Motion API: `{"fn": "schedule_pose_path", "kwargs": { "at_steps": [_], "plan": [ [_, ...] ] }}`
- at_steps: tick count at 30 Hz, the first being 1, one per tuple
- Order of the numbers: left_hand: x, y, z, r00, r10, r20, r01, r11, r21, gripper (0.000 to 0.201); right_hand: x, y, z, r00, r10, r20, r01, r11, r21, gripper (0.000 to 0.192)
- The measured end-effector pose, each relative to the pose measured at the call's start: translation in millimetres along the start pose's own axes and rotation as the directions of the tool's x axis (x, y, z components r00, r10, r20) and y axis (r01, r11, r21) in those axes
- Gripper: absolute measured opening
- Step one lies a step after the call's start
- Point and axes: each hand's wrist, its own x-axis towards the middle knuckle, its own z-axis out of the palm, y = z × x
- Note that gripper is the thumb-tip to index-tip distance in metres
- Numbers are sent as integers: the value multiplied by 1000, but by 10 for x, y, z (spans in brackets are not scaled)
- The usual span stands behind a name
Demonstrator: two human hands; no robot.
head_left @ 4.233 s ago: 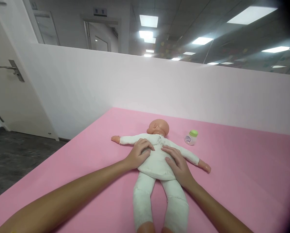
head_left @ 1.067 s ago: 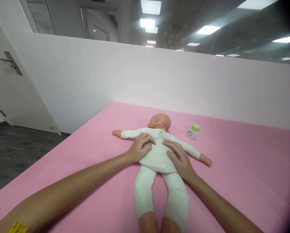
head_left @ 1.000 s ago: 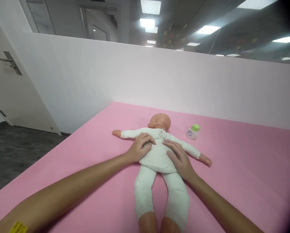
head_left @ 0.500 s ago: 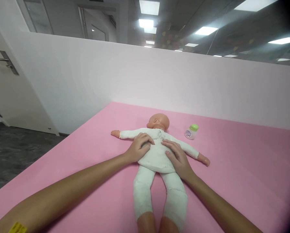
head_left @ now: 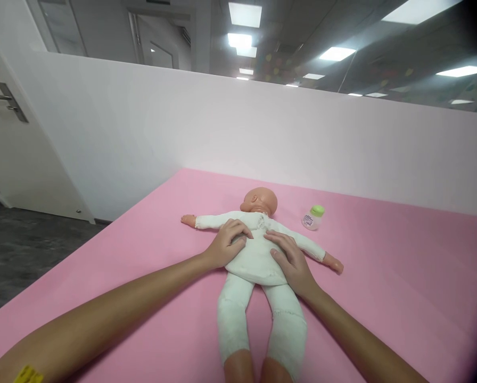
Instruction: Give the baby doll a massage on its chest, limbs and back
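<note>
A baby doll (head_left: 258,260) with a white cloth body lies face down, its bald plastic head turned to the left and its arms spread out. My left hand (head_left: 228,242) rests on the left side of the doll's back, fingers slightly bent and pointing inward. On the right side of the back lies my right hand (head_left: 292,260), its fingers stretched out toward the doll's spine. Both hands touch the cloth without gripping it. The doll's feet are cut off by the lower edge of the view.
A small clear bottle (head_left: 312,218) with a green cap and a label stands beyond the doll's right-hand arm. The pink tabletop (head_left: 402,276) meets a white partition (head_left: 322,138) at the back. A door (head_left: 26,138) is at the left, above a dark floor (head_left: 31,239).
The whole view has shifted very slightly. Both hands stay in the same places on the doll's back, and the doll and bottle have not moved.
</note>
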Motion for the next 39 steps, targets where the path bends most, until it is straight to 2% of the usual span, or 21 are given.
{"fn": "schedule_pose_path", "kwargs": {
  "at_steps": [22,39],
  "plan": [
    [3,15,1,1000,-3,4,3,1000,5,23,0,34,2,1000,-9,2,9,1000,-6,34],
    [57,21,2,999,14,35,-16,998,53,23,27,-41,-54,999,-29,-20,29,999,-16,34]
  ]
}}
